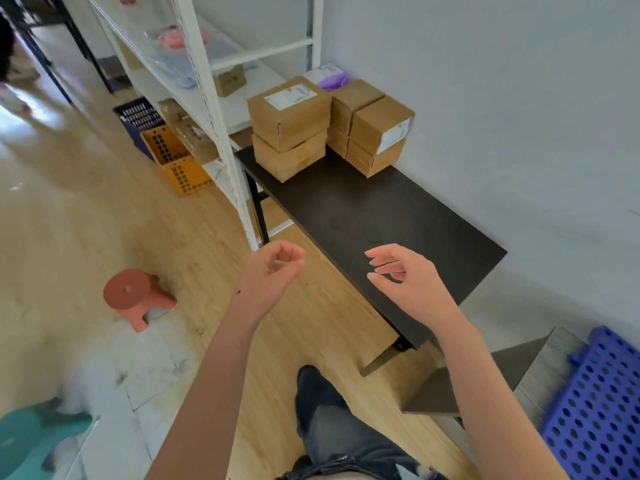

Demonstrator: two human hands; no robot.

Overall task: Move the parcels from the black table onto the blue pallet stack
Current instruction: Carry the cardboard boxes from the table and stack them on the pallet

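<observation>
While parcels (289, 112) sit at the tabletop's (363, 216) far end, I've right hand (405, 275) over its near end, left hand (273, 271) just off-edge; both loosely curled, empty.

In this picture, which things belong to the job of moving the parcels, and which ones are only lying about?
For the job: cardboard parcels, black table, blue pallet.

Just lying about: red stool, orange crates, dark blue crate, white shelf rack, purple packet behind the parcels.
</observation>
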